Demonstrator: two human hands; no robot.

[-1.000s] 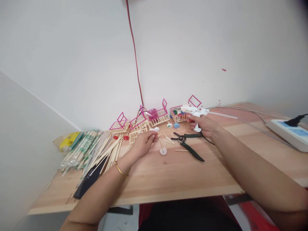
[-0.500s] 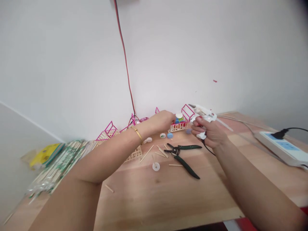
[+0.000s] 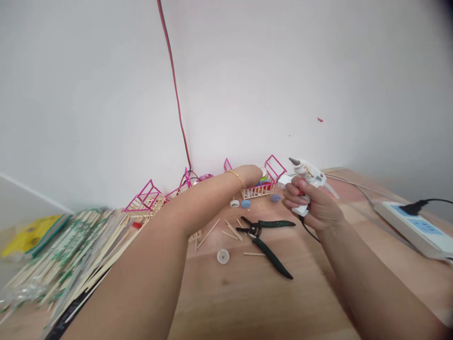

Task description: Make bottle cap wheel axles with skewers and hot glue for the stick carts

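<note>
My right hand [image 3: 307,203] is closed round the handle of a white hot glue gun [image 3: 310,174], its metal nozzle pointing up and left. My left hand [image 3: 252,175] is at a small cart-like frame [image 3: 260,191] of pale sticks with a pink stick top, by the wall. Its fingers are hidden behind the back of the hand, so what they hold does not show. Colourful bottle caps lie in that frame. In front of it are a blue cap [image 3: 246,204], a white cap [image 3: 234,203] and a bluish cap [image 3: 275,198].
Green-handled pliers [image 3: 272,257] lie spread on the wooden table among cut sticks [image 3: 208,233] and a clear round disc [image 3: 222,256]. Another pink-topped stick frame [image 3: 145,200] and bundled sticks [image 3: 67,250] are at left. A power strip [image 3: 417,229] lies at right.
My left hand has moved slightly right, further over the stick frame. My right hand has shifted a little right and down with the glue gun. The view has shifted slightly.
</note>
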